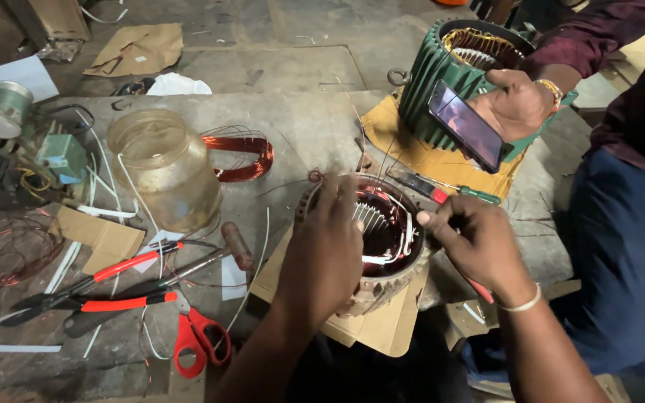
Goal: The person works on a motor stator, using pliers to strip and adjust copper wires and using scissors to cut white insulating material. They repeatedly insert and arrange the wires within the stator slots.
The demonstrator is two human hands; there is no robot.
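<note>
Both hands on the round metal motor stator (382, 246) with copper windings

Left hand (328, 242) cups its 9 o'clock rim; right hand (479, 242) pinches, probably wire, at 3 o'clock.

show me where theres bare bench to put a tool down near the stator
Bare bench lies between the copper coil, the stator and the yellow sheet under the green motor. A smaller patch sits left of the stator, past the hammer. The left side is crowded: jar, pliers, scissors, wire.

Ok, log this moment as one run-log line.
left hand: resting on motor stator rim | right hand: pinching at the stator's right edge | co-worker's hand: holding phone against green motor housing
</note>
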